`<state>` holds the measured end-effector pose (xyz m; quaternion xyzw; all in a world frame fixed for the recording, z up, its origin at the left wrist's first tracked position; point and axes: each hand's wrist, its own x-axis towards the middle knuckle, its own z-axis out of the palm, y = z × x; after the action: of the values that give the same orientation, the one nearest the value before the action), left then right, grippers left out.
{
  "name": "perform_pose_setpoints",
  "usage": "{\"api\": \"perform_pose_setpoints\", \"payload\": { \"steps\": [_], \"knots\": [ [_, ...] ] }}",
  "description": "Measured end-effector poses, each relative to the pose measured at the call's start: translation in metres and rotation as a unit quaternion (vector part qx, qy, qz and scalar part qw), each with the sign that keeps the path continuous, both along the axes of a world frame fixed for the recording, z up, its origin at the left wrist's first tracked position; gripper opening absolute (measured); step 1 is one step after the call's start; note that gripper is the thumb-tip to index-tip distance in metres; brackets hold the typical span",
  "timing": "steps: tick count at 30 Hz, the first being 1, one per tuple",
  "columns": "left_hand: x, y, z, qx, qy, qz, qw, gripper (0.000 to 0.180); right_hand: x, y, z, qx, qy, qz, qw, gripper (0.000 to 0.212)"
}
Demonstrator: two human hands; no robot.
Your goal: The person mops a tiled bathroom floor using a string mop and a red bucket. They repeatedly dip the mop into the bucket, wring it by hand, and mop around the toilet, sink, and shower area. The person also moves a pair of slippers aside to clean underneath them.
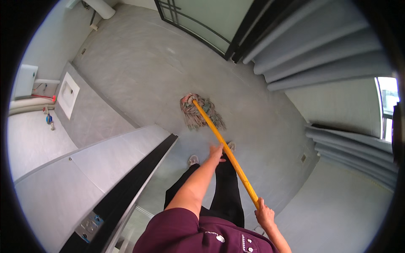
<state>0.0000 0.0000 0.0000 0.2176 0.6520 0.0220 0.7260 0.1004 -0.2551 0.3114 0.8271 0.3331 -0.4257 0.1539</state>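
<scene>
A mop with a long yellow wooden handle (pixel 238 170) slants across the middle of the view. Its head of grey, pink and greenish strands (pixel 201 113) lies spread on the grey floor. My right hand (pixel 265 214) is closed around the upper end of the handle, at the lower right. Partway down, my left hand (pixel 217 153) is beside the handle, its fingers apart and slightly blurred. The fingertips reach the handle's left edge, but none wrap over its front.
Grey floor (pixel 139 46) surrounds my shoes (pixel 193 160). A low ledge with a squat toilet (pixel 68 95) lies left, near a dark-edged partition (pixel 135 173). A dark-framed glass door (pixel 202 21) stands at the back. Grey curtains (pixel 320 46) hang right, with a window beyond.
</scene>
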Motion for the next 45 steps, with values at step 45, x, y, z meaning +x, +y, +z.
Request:
{"api": "perform_pose_setpoints", "payload": {
  "steps": [45],
  "knots": [
    [-0.247, 0.445, 0.325, 0.236, -0.04, 0.774, 0.586, 0.029, 0.028, 0.738, -0.007, 0.224, 0.262, 0.493, 0.799, 0.042]
  ]
}}
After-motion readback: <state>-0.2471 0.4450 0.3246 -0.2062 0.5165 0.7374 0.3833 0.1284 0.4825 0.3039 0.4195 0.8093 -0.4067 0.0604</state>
